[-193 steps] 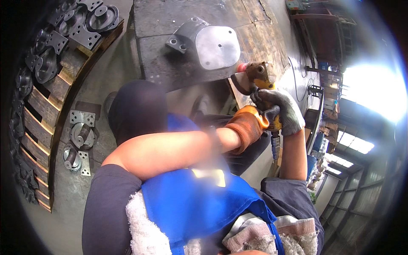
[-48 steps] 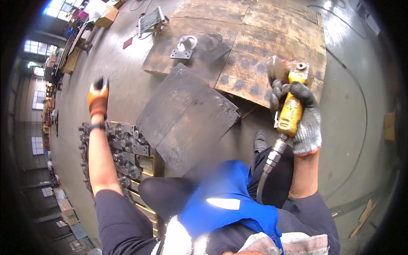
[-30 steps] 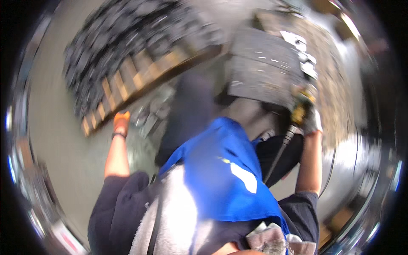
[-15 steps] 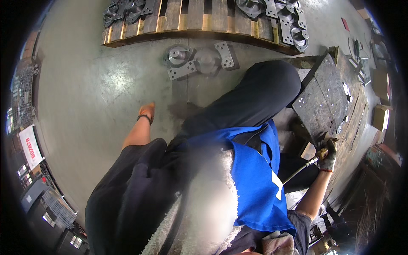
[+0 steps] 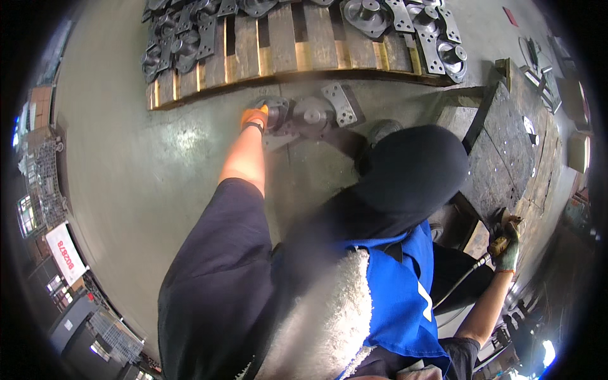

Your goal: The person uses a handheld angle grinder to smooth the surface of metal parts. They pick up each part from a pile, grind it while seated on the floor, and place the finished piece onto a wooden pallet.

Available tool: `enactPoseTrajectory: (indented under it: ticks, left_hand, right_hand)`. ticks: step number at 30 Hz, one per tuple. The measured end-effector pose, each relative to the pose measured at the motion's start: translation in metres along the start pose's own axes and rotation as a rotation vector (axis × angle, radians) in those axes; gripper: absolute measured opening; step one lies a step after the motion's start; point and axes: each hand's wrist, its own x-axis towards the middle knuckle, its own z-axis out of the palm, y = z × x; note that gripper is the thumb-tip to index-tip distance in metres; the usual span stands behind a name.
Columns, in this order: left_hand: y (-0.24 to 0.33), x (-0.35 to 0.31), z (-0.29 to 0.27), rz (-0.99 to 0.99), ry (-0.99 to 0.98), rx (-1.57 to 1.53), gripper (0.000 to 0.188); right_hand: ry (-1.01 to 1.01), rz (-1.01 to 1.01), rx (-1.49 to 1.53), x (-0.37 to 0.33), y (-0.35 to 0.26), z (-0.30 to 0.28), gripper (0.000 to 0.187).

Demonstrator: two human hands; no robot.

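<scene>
My left hand [image 5: 254, 116], in an orange glove, reaches down to the left edge of a grey metal flange [image 5: 276, 113] with a round boss on the floor. The hand covers part of it, and blur hides how the fingers meet the metal. Beside it lie a round metal part [image 5: 313, 115] and a flat plate with holes [image 5: 341, 104]. At the right, my right hand [image 5: 508, 248], in a pale glove, is closed around a yellowish air tool [image 5: 498, 246]. A hose [image 5: 459, 282] runs from that tool toward my body, next to the dark metal bench plate [image 5: 500, 155].
A wooden pallet [image 5: 278, 54] across the far side carries several similar metal flanges [image 5: 367, 16]. My bent knee [image 5: 418, 158] stands between the floor parts and the bench. Wire cages [image 5: 44, 164] and a white sign [image 5: 65, 252] line the left side.
My left hand has moved forward and right, from over bare floor to the flange. The right hand keeps its hold on the air tool. The view has shifted, showing more of the pallet.
</scene>
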Motion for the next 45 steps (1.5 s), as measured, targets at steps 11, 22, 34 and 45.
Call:
enactPoseTrajectory:
  ticks: [11, 22, 34, 45]
  left_hand:
    - [0.074, -0.079, -0.072, -0.142, -0.014, -0.347, 0.068]
    - [0.071, -0.228, -0.037, 0.365, -0.055, -0.006, 0.067]
    - [0.098, -0.249, -0.015, 0.171, -0.266, -0.121, 0.047]
    - [0.12, -0.254, -0.044, 0.272, -0.359, 0.007, 0.05]
  right_hand:
    - [0.081, -0.057, -0.07, -0.025, -0.001, -0.01, 0.026]
    - [-0.084, -0.111, -0.129, -0.018, 0.0, -0.023, 0.04]
    - [-0.041, -0.007, -0.147, -0.009, -0.006, -0.044, 0.03]
    - [-0.078, 0.051, -0.221, 0.001, -0.014, -0.067, 0.032]
